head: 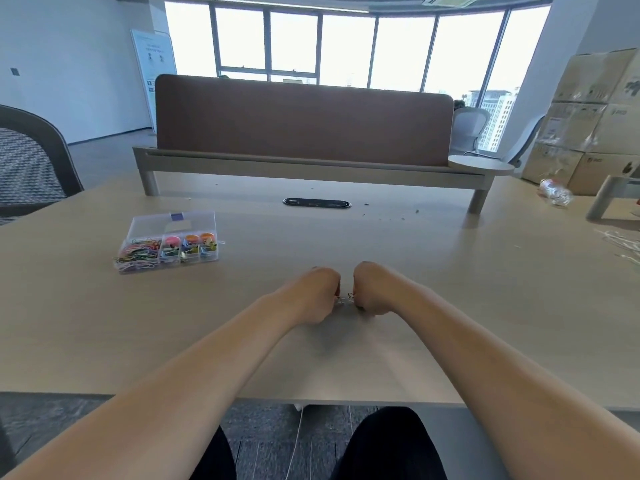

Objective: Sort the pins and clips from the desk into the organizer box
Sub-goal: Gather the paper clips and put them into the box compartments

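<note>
My left hand and my right hand sit close together on the light wooden desk, fingers curled down. Between them lie small wire clips, pinched by the fingertips of both hands; most of the clips are hidden under the fingers. The clear plastic organizer box stands open to the far left of my hands, its lid tipped back. Its compartments hold coloured paper clips, binder clips and round pin tubs.
A brown divider panel on a raised shelf crosses the back of the desk, with a black cable grommet before it. A mesh chair stands left. Cardboard boxes, a crumpled bottle and white ties are right.
</note>
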Demonstrator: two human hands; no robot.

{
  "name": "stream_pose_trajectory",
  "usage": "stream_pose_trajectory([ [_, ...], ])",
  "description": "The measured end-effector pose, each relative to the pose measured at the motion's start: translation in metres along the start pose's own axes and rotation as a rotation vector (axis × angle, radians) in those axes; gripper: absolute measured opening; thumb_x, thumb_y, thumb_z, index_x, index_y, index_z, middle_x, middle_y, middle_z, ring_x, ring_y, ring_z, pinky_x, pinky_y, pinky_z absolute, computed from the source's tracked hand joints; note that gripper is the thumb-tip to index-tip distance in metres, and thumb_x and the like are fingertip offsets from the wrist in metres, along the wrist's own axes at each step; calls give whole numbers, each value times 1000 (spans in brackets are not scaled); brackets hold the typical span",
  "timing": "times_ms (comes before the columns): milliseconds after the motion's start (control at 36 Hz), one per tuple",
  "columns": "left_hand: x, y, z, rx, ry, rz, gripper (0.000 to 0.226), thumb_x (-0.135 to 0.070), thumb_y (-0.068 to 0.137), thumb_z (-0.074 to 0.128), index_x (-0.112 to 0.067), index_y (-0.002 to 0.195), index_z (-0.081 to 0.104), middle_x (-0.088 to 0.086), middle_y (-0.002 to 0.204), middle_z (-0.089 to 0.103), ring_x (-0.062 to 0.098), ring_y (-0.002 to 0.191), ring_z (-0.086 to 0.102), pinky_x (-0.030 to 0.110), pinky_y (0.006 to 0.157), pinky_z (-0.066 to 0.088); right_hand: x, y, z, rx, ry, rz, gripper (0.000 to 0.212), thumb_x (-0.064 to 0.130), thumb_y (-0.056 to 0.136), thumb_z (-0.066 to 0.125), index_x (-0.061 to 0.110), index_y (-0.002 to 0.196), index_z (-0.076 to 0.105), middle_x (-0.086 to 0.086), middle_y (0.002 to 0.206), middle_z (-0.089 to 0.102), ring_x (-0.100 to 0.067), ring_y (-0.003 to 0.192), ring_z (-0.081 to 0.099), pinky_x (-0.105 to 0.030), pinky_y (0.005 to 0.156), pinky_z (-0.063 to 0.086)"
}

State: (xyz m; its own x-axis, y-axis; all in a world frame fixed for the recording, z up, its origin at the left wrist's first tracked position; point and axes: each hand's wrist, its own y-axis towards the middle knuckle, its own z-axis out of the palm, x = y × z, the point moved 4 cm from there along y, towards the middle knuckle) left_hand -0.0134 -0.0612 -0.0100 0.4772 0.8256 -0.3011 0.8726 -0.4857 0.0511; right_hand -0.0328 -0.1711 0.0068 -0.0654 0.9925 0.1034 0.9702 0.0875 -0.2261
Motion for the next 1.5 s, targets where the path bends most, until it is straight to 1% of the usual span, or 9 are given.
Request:
stream_pose_trajectory([
  [83, -1, -3, -2, -3, 2, -9, 17, -13, 89, 51, -3, 92, 65, 17, 97, 66, 33, 94, 60, 38, 80, 51, -6, 4, 0, -96, 31, -2, 12, 8, 88, 56, 10, 95, 65, -4, 69, 51, -25, 75, 55, -33, 77, 54],
  [194, 2, -5, -2, -23, -26, -19, 17, -13, 89, 51, -4, 92, 66, 17, 99, 66, 34, 97, 59, 39, 82, 52, -10, 3, 2, -116, 85, 18, 9, 9, 88, 55, 16, 83, 54, -12, 84, 58, -26, 75, 55, -34, 77, 54],
  [306, 3, -9, -7, -56, -101, -26, 17, -15, 93, 54, -5, 100, 66, 16, 109, 65, 31, 105, 57, 28, 81, 44, -7, -2, 1, -140, 80, 5, 4, 12, 88, 55, 15, 89, 57, -12, 87, 59, -26, 76, 53, -30, 73, 50],
  [472, 21, -18, -12, -115, -212, -74, 13, -17, 93, 56, -10, 98, 66, 11, 110, 64, 26, 106, 56, 25, 76, 39, 0, -5, 1, -157, 181, 38, 17, 7, 79, 53, 7, 62, 56, -13, 60, 50, -25, 58, 45, -28, 53, 35],
  [694, 65, -38, -40, -226, -289, -141, 10, -21, 91, 61, -13, 95, 65, 2, 93, 61, 18, 88, 53, 25, 71, 35, 36, 12, -10, -151, 350, -37, 16, 4, 83, 58, 3, 69, 67, -16, 68, 71, -19, 50, 63, -32, 61, 54],
  [917, 140, -55, -88, -300, -299, -207, 10, -29, 93, 59, -20, 95, 61, -11, 83, 57, 8, 75, 55, 24, 61, 40, 121, 60, -32, -146, 373, -194, 16, 9, 86, 62, 10, 72, 67, -3, 63, 68, -8, 49, 61, -9, 40, 35],
  [1139, 219, -50, -127, -406, -215, -316, 5, -26, 89, 63, -27, 84, 62, -17, 78, 57, 0, 72, 51, 19, 57, 34, 197, 120, -44, -112, 380, -339, 17, 13, 90, 61, 6, 77, 69, -5, 66, 71, -9, 50, 64, -12, 45, 38],
  [1278, 264, -52, -150, -413, -146, -398, 3, -24, 91, 60, -24, 90, 63, -10, 86, 60, 6, 77, 54, 24, 68, 43, 234, 151, -55, -125, 357, -395, 15, 20, 91, 64, 14, 77, 67, 0, 69, 68, -8, 58, 61, -19, 53, 38],
  [1500, 324, -48, -168, -366, -88, -521, 2, -22, 92, 61, -20, 91, 62, -4, 90, 61, 13, 82, 54, 24, 70, 39, 281, 192, -66, -126, 346, -438, 11, 15, 91, 64, 13, 81, 68, -5, 76, 69, -16, 67, 66, -25, 62, 50],
])
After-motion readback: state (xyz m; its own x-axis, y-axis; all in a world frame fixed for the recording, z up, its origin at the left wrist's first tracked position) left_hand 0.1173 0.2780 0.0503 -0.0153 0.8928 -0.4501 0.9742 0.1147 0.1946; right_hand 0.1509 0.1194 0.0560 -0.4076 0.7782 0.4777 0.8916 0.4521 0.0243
